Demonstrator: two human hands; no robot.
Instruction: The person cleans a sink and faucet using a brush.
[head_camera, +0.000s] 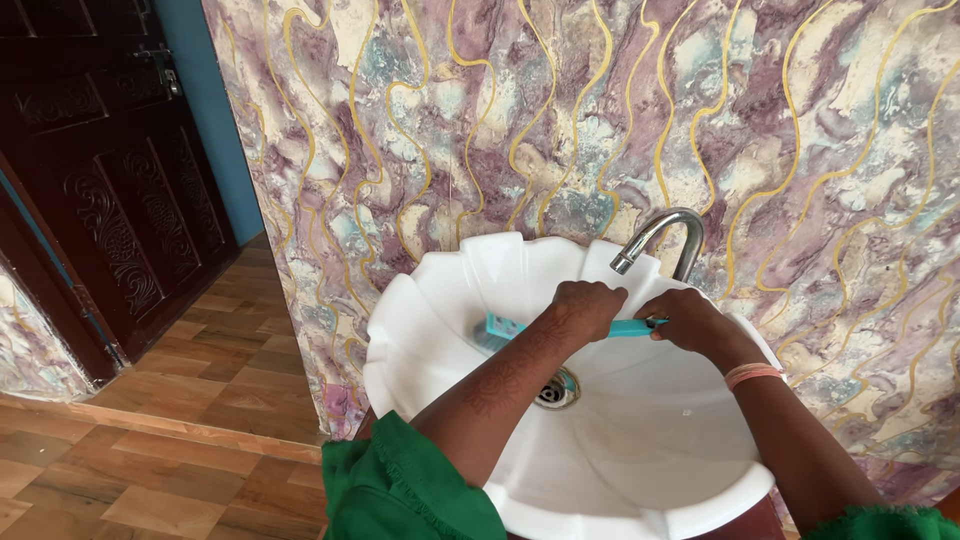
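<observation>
A teal brush with a long handle lies level over a white scalloped sink. My left hand is closed around the middle of the brush, with the bristle head sticking out to the left. My right hand grips the end of the handle, just below the curved metal tap. Both hands hover over the basin, above the metal drain. A pink band sits on my right wrist, and green sleeves cover both upper arms.
The sink is mounted on a marbled purple wall with gold wavy lines. A dark carved wooden door stands to the left. Wood-pattern floor tiles with a low step lie below the door.
</observation>
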